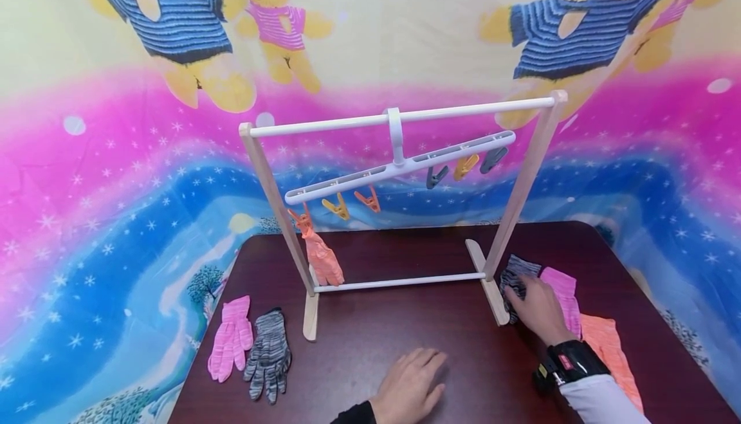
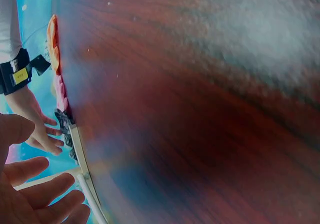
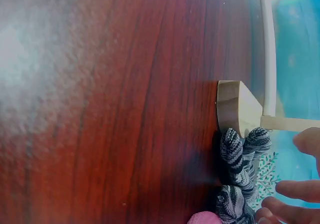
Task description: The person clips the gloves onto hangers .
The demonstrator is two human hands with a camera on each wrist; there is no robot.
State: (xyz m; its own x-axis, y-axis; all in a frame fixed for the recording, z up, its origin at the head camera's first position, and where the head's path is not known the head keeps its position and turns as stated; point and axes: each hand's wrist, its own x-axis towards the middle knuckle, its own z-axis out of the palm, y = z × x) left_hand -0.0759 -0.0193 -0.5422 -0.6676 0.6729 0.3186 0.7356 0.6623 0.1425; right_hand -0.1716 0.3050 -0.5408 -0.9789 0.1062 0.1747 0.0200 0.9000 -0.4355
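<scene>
Bear-print cloth [image 1: 370, 44] backs a dark tabletop [image 1: 359, 359]. At our right, the grey glove [image 1: 523, 266] lies just beside the rack's foot [image 1: 496, 307], perhaps touching it. Our right hand [image 1: 538, 311] is poised over it, fingers parted and lightly bent; no grip shows, and we cannot tell whether they touch the knit. A pink glove [image 1: 564, 292] adjoins the grey one, and an orange glove [image 1: 608, 337] lies nearer us. A careless pinch could drag the pink glove along, since the two meet; fingertips catching the foot could nudge the rack [image 1: 523, 192] and set the hanger [image 1: 399, 168] swinging. It tilts down at its left end, where a clip [image 1: 301, 220] holds the hung glove [image 1: 324, 260]; we judge a jolt could work that loose. Our left hand [image 1: 410, 385] is at the front, relaxed, fingers loosely spread, empty. Far left lie a second pink glove [image 1: 231, 340] and a second grey glove [image 1: 269, 353].
</scene>
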